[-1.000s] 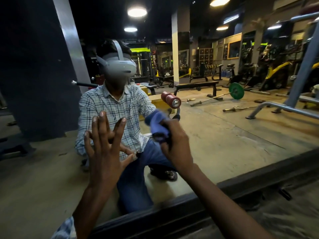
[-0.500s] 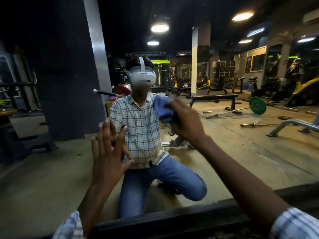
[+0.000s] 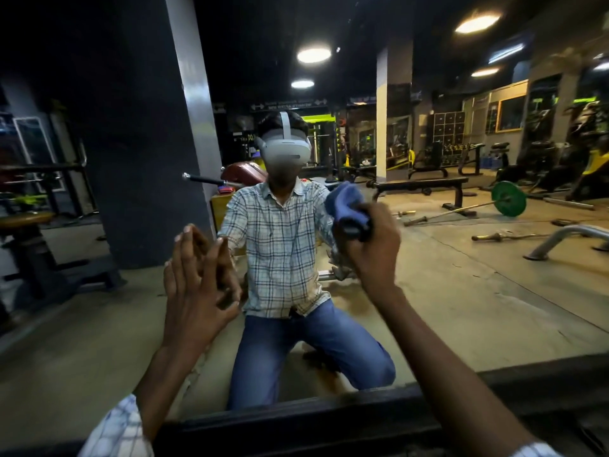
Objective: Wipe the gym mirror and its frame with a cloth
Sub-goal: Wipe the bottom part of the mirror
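The step in hand is the wiping of the glass itself, in the middle band of the gym mirror [image 3: 461, 291]. The right hand [image 3: 372, 255], just right of centre toward 2 o'clock, has its fingers curled tight round a bunched blue cloth [image 3: 346, 206], and the wad sticks out above the knuckles and appears pressed to the glass, though actual contact cannot be told for certain. The left hand [image 3: 194, 298], at about 8 o'clock, lies flat against the glass with fingers straight and only slightly apart, holding nothing, and it looks to be bracing the kneeling person. The dark frame [image 3: 329, 423] runs along the bottom at 6 o'clock, well apart from the cloth, so that part of the job seems not yet reached here. In the reflection a green weight plate [image 3: 508, 197] sits at 3 o'clock and a flat bench [image 3: 425, 184] at 2 o'clock. The next move likely calls for steady pressure through the cloth in overlapping strokes across the glass, then shifting the bracing palm, which covers a patch and may leave a print that needs wiping, before working down to the lower rail
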Demonstrator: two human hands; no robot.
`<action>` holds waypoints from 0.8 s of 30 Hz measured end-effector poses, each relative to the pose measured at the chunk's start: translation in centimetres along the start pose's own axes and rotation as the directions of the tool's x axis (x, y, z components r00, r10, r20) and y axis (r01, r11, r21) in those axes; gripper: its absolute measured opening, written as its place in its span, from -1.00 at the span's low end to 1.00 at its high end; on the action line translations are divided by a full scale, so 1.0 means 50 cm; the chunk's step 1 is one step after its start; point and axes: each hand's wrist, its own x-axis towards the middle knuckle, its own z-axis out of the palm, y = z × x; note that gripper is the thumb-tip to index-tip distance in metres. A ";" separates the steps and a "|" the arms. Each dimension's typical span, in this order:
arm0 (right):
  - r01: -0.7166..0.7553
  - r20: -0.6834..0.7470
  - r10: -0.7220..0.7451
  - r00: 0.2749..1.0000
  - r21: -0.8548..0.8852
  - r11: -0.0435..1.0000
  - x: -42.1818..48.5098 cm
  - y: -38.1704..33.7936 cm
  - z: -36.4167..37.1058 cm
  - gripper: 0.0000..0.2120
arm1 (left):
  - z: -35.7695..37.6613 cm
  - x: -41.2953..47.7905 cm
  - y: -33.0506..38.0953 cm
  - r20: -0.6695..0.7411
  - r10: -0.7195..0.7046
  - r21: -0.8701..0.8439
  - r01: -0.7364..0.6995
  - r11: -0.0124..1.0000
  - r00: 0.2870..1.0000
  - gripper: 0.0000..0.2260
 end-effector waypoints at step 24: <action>-0.122 0.088 0.120 0.989 0.011 0.992 -0.186 0.106 -0.087 -0.60 | 0.059 0.026 0.206 0.087 0.120 -0.041 -0.117 0.992 0.989 0.11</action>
